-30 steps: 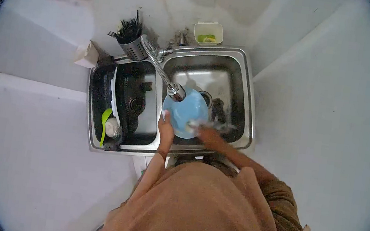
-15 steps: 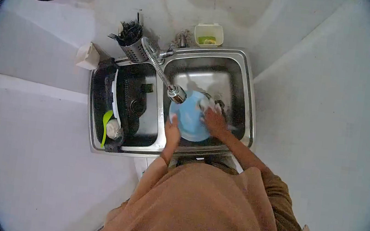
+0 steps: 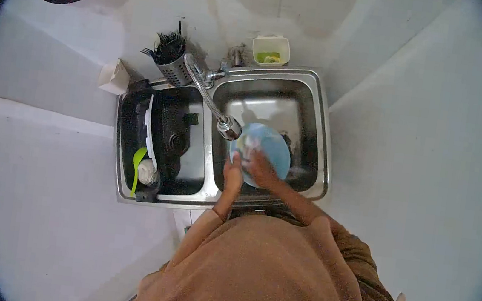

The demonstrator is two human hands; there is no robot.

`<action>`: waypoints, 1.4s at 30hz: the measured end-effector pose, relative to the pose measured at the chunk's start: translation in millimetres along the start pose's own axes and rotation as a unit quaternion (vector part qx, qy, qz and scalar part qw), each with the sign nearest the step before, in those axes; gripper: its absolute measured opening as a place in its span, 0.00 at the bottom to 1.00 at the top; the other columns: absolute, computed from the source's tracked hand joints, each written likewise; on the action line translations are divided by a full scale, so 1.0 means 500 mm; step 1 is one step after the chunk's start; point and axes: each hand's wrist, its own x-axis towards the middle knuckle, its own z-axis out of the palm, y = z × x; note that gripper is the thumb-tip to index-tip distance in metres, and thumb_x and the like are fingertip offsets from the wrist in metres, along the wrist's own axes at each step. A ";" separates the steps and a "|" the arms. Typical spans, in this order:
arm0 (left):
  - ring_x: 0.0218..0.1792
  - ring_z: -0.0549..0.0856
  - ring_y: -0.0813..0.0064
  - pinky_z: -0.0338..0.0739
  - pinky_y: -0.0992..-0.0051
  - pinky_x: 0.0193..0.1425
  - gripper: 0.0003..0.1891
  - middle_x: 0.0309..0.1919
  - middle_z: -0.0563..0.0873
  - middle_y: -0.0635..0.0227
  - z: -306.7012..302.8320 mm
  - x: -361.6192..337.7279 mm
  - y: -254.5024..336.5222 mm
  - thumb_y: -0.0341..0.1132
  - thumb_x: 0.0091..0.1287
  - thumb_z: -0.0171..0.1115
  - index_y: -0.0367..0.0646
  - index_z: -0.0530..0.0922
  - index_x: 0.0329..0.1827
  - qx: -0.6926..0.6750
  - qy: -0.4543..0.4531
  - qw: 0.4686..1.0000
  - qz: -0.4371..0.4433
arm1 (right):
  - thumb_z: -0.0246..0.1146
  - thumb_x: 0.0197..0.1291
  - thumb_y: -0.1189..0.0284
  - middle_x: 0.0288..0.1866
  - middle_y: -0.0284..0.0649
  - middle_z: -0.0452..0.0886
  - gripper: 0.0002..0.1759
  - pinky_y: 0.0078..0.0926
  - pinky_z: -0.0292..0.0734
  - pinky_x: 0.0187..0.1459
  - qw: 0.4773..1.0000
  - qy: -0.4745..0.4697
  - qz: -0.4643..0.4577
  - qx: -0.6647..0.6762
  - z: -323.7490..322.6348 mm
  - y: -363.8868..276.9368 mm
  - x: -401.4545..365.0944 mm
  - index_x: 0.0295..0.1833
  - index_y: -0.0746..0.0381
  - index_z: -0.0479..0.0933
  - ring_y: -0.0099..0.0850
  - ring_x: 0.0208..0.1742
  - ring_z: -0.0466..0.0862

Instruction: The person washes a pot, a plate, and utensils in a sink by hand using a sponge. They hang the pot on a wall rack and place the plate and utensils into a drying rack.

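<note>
A perforated metal cutlery holder [image 3: 170, 65] full of dark utensils stands at the upper left of the sink. A small white tub [image 3: 270, 49] with something green inside sits behind the sink's rear rim. The left basin [image 3: 194, 151] holds a dark rack [image 3: 170, 133] and a green spoon [image 3: 138, 161]. A white carton [image 3: 113, 74] rests on the pale desk [image 3: 422, 143].

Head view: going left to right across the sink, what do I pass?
Carton → green utensil → rack → faucet head → plate → sink rim.
</note>
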 end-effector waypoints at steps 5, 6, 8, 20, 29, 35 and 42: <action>0.48 0.75 0.60 0.66 0.68 0.54 0.32 0.47 0.77 0.50 -0.047 0.050 0.000 0.55 0.65 0.45 0.29 0.70 0.53 -0.023 -0.008 0.991 -0.135 | 0.54 0.55 0.68 0.49 0.55 0.71 0.21 0.45 0.63 0.57 0.988 -0.122 -0.093 -0.026 0.014 0.025 -0.059 0.52 0.67 0.67 0.51 0.52 0.71; 0.47 0.76 0.60 0.66 0.67 0.53 0.32 0.46 0.77 0.51 -0.055 0.058 0.009 0.56 0.65 0.46 0.29 0.70 0.53 -0.009 -0.014 0.979 -0.205 | 0.54 0.55 0.68 0.49 0.55 0.71 0.21 0.45 0.63 0.57 0.987 -0.123 -0.096 -0.026 0.010 0.028 -0.052 0.52 0.67 0.67 0.51 0.52 0.71; 0.45 0.76 0.62 0.68 0.67 0.52 0.33 0.43 0.79 0.56 -0.052 0.087 -0.091 0.58 0.63 0.47 0.32 0.69 0.54 -0.107 -0.058 0.957 -0.262 | 0.57 0.49 0.70 0.46 0.51 0.72 0.16 0.42 0.67 0.53 0.952 -0.080 -0.264 -0.133 -0.023 0.025 -0.031 0.44 0.66 0.72 0.47 0.49 0.73; 0.56 0.70 0.69 0.63 0.61 0.59 0.30 0.58 0.70 0.69 -0.021 0.054 -0.030 0.56 0.63 0.48 0.45 0.63 0.61 -0.356 -0.282 0.858 -0.238 | 0.65 0.49 0.62 0.46 0.45 0.78 0.24 0.37 0.72 0.47 0.758 -0.052 0.184 0.624 -0.148 0.081 -0.007 0.47 0.66 0.73 0.34 0.48 0.77; 0.38 0.81 0.71 0.75 0.71 0.44 0.18 0.39 0.81 0.65 -0.037 0.049 0.016 0.37 0.57 0.63 0.37 0.73 0.46 -0.311 -0.198 0.886 -0.281 | 0.58 0.55 0.54 0.34 0.52 0.78 0.26 0.32 0.71 0.43 0.877 0.116 0.242 0.399 0.042 0.270 0.005 0.42 0.71 0.74 0.39 0.40 0.78; 0.37 0.81 0.73 0.76 0.72 0.43 0.15 0.36 0.81 0.66 -0.067 0.052 0.077 0.34 0.57 0.62 0.38 0.75 0.45 -0.311 -0.184 0.902 -0.235 | 0.57 0.55 0.53 0.24 0.50 0.76 0.25 0.35 0.71 0.33 0.889 0.215 0.341 0.218 0.054 0.264 0.033 0.31 0.70 0.74 0.41 0.26 0.76; 0.38 0.80 0.75 0.72 0.75 0.43 0.12 0.35 0.82 0.70 -0.056 0.048 0.123 0.33 0.59 0.58 0.38 0.76 0.44 -0.037 -0.209 0.973 -0.088 | 0.61 0.51 0.68 0.37 0.51 0.76 0.16 0.37 0.72 0.41 0.931 0.235 0.161 0.229 -0.007 0.123 0.048 0.41 0.69 0.72 0.45 0.38 0.78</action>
